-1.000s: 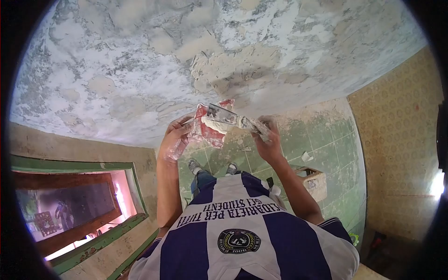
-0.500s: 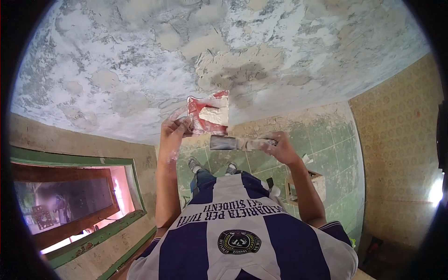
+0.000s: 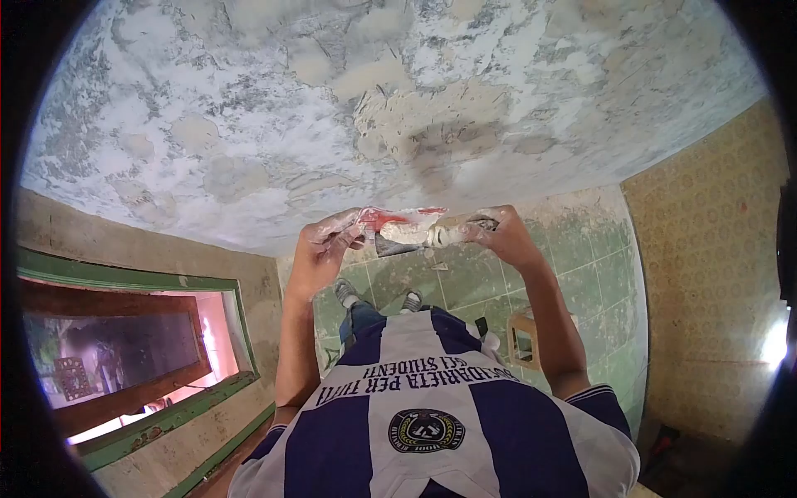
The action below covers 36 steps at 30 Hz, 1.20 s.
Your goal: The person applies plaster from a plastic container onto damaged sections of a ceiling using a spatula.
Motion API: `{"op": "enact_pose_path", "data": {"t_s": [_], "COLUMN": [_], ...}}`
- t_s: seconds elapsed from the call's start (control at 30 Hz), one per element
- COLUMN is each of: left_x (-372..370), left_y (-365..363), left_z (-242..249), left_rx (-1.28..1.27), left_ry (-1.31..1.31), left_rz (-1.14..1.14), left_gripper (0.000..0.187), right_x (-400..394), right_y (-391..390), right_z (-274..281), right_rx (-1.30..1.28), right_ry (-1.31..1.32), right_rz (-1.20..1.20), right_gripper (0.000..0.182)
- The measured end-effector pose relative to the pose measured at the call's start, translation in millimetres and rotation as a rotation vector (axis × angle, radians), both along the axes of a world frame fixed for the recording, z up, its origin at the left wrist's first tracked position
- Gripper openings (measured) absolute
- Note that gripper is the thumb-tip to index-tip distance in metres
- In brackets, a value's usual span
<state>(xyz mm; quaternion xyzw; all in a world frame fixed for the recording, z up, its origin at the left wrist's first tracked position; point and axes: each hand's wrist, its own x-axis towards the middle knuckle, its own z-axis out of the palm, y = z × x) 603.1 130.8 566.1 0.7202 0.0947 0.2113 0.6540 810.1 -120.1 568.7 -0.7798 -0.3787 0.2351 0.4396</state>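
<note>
My left hand (image 3: 330, 241), smeared with white, is closed on a red plate (image 3: 382, 217) that carries a lump of cream-coloured paste (image 3: 404, 232). The plate is tilted so that it looks narrow. My right hand (image 3: 498, 232) is closed round the handle of a putty knife (image 3: 400, 246), whose wide grey blade lies just below the plate and the paste. Whether blade and plate touch, I cannot tell. Beyond both hands rises a patchy white and grey wall (image 3: 274, 108) with beige filled spots.
A window with a green frame (image 3: 149, 282) is at the left. Green floor tiles (image 3: 473, 286) lie below, with a small wooden stool-like frame (image 3: 525, 340) near my right forearm. A yellowish patterned wall (image 3: 706, 249) stands at the right.
The red plate has tipped from facing me to a narrow view and come lower. The putty knife has moved slightly up, close under it. A small pale piece now shows below the blade.
</note>
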Motion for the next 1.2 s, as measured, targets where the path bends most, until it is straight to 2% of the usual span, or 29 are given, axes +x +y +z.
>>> {"op": "enact_pose_path", "data": {"t_s": [0.17, 0.4, 0.47, 0.5, 0.57, 0.7, 0.77, 0.83, 0.87, 0.9, 0.97, 1.1, 1.2], "left_x": [-3, -8, -7, -6, -4, -4, -1, -3, -4, -4, -3, -7, -7], "left_y": [0, 3, 2, 3, 3, 7, 0, 7, 11, 12, 16, 26, 35], "left_z": [14, -1, -8, -10, -13, -17, -6, -11, -14, -19, -25, -22, -22], "left_rx": [0.095, 0.087, -0.087, -0.086, -0.252, -0.424, -0.719, -0.743, -0.767, -0.767, -0.740, -0.794, -0.820], "left_ry": [-0.051, -0.084, 0.012, 0.010, 0.211, 0.218, 0.153, 0.130, 0.106, 0.105, 0.156, 0.121, 0.087], "left_rz": [-0.014, 0.028, 0.118, 0.118, 0.115, -0.034, -0.060, -0.084, -0.110, -0.108, -0.094, -0.026, -0.004], "left_gripper": [0.026, 0.027, 0.026, 0.026, 0.025, 0.029, 0.035, 0.036, 0.038, 0.038, 0.039, 0.042, 0.040], "right_x": [-4, -11, -11, -11, -16, -37, -43, -45, -47, -48, -48, -39, -30], "right_y": [-1, -7, -10, -11, -11, 1, 4, 5, 3, 1, -4, -25, -35], "right_z": [20, 40, 43, 43, 37, 32, 28, 4, -2, -10, -28, -51, -56], "right_rx": [0.033, 0.145, 0.169, 0.193, 0.188, 0.235, 0.141, 0.172, 0.144, 0.144, 0.201, 0.238, 0.312], "right_ry": [0.082, 0.116, 0.126, 0.137, 0.188, 0.200, 0.237, -0.207, -0.332, -0.332, -0.498, -0.450, -0.528], "right_rz": [-0.020, -0.067, -0.057, -0.048, -0.046, -0.021, -0.014, 0.070, 0.089, 0.091, 0.035, -0.057, -0.170], "right_gripper": [0.031, 0.025, 0.025, 0.026, 0.027, 0.036, 0.037, 0.036, 0.038, 0.038, 0.036, 0.035, 0.036]}}
